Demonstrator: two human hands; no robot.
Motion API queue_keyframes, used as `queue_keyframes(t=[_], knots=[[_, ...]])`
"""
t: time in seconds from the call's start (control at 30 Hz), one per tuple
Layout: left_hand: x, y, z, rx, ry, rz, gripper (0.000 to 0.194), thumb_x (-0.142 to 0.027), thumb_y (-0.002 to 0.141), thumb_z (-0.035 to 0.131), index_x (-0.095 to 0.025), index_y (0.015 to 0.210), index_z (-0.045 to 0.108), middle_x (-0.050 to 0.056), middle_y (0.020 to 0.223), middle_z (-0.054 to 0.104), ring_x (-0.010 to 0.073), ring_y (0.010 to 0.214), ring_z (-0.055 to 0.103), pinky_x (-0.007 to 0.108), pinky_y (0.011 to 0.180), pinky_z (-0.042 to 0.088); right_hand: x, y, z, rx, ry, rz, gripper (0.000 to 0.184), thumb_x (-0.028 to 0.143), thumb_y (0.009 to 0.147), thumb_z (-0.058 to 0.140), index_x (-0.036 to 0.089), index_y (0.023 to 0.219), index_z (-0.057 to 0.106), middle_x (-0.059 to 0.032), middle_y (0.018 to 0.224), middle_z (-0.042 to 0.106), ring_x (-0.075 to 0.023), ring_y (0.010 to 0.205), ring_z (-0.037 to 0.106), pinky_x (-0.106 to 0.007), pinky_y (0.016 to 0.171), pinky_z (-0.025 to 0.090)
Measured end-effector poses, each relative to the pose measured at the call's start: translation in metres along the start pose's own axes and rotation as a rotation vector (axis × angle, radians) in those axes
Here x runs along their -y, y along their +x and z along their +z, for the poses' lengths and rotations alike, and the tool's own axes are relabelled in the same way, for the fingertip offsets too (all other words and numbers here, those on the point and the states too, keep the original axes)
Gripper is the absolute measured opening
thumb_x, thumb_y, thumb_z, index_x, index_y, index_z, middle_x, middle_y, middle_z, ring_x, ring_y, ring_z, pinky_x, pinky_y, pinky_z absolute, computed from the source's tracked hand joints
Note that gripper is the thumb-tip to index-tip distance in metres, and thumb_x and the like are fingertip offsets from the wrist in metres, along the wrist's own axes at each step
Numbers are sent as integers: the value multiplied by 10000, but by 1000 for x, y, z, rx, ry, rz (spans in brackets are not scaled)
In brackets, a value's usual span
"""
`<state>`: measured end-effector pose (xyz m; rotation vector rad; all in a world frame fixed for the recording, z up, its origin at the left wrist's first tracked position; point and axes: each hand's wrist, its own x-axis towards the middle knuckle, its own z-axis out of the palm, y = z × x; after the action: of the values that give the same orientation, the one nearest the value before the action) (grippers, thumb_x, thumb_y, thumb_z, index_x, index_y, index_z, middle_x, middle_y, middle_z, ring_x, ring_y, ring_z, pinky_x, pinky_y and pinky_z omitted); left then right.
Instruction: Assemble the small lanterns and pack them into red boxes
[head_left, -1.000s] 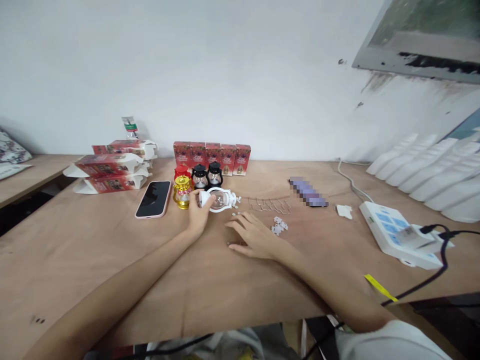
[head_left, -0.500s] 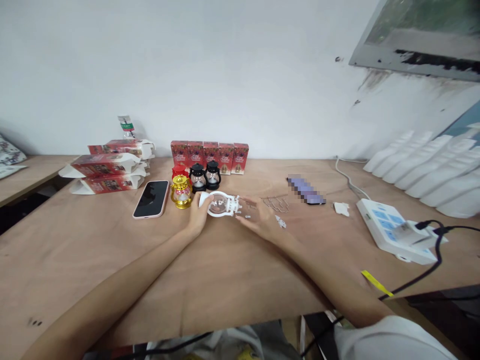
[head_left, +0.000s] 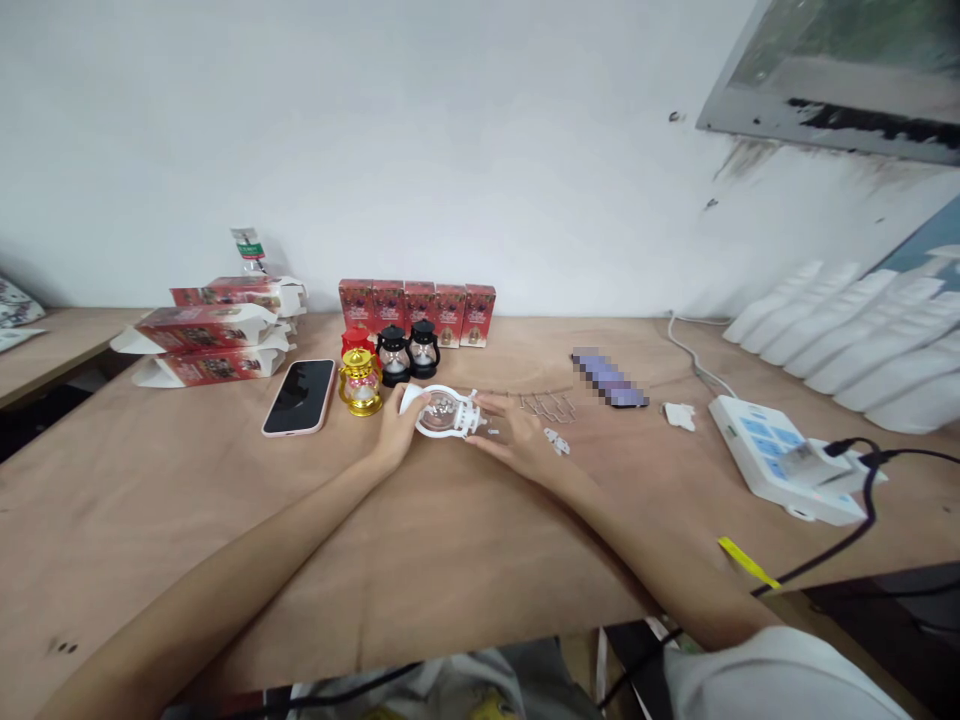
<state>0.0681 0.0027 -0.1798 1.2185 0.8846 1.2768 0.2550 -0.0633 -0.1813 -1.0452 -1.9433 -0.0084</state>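
Looks like a small assembly or packing workshop; has a plain, spotted wooden tabletop [head_left: 420, 560] as working surface; carries small lanterns [head_left: 362, 388] in gold, red and black, standing close together, with a white lantern [head_left: 442, 413] held sideways near bent wires [head_left: 553, 406] and small white pieces [head_left: 556, 441]; shows a row of matching red boxes [head_left: 418, 312] upright behind, and open-flapped cartons [head_left: 202, 328] stacked at the left; includes a power strip [head_left: 759, 455] with black cables [head_left: 871, 500] plugged in, near a line of white bottle-like shapes [head_left: 862, 370] at the right; backs onto a scuffed white wall [head_left: 450, 150].
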Motion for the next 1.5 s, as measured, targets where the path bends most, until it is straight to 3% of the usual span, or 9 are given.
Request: queue_keyframes(t=[0.23, 0.47, 0.7, 0.8, 1.0, 1.1, 1.23, 1.33, 1.5], knots=[[-5, 1, 0, 30, -73, -93, 344, -426, 567, 689, -169, 725, 524, -29, 642, 575, 133, 572, 573, 268, 553, 506, -1, -1, 2, -19, 26, -14, 462, 410, 817, 609, 217, 1216, 476, -112, 1136, 645, -232, 1071, 620, -407, 904, 537], [-11, -1, 1, 27, -194, -201, 320, -359, 572, 695, -160, 770, 542, -19, 680, 606, 154, 640, 613, 296, 592, 543, 1, -1, 4, 1, 83, 68, 498, 398, 791, 634, 226, 1224, 457, -114, 1178, 620, -236, 1068, 622, -418, 941, 514], [-13, -2, 1, 61, -311, -244, 286, -331, 607, 688, -146, 793, 576, 33, 765, 667, 202, 739, 650, 321, 616, 570, 6, 2, 3, -48, 94, 79, 465, 363, 772, 639, 182, 1171, 484, -125, 1087, 625, -233, 963, 628, -403, 850, 527], [-13, -1, 0, 85, -348, -271, 261, -327, 651, 660, -143, 828, 606, 54, 822, 685, 217, 786, 656, 323, 634, 576, 6, 3, 4, -32, 213, 208, 464, 375, 732, 671, 194, 1127, 507, -83, 1012, 622, -186, 857, 610, -366, 779, 526], [-13, 2, -2, 36, -353, -293, 209, -356, 715, 626, -170, 812, 618, 55, 865, 692, 212, 800, 659, 295, 605, 573, 3, 11, 5, -45, 828, 655, 447, 421, 599, 759, 195, 944, 586, 45, 660, 547, -99, 581, 528, -252, 573, 482], [-14, 2, -2, 56, -371, -277, 221, -335, 702, 649, -167, 841, 616, 57, 920, 685, 197, 835, 655, 291, 667, 575, -1, 16, -1, -155, 990, 771, 351, 398, 565, 780, 186, 791, 615, 37, 649, 549, -83, 544, 495, -239, 536, 456], [-14, -4, 0, 145, -332, -288, 327, -260, 570, 760, -166, 830, 586, 25, 874, 666, 170, 793, 653, 296, 734, 553, -9, 21, -9, -330, 1019, 801, 300, 393, 563, 782, 186, 677, 597, 42, 622, 522, -73, 539, 474, -227, 539, 444], [-10, -7, 2, 214, -193, -205, 412, -246, 502, 803, -173, 829, 562, -12, 807, 641, 139, 729, 630, 269, 705, 525, -12, 22, -9, -433, 915, 765, 320, 438, 572, 768, 193, 691, 601, 46, 595, 509, -81, 532, 471, -233, 531, 437], [0, -10, 6, 225, 186, 94, 481, -256, 492, 815, -170, 893, 563, 13, 859, 641, 160, 785, 605, 273, 726, 480, 1, 20, -10, -528, 557, 617, 251, 449, 709, 669, 205, 755, 627, 26, 615, 561, -117, 573, 525, -274, 590, 459]])
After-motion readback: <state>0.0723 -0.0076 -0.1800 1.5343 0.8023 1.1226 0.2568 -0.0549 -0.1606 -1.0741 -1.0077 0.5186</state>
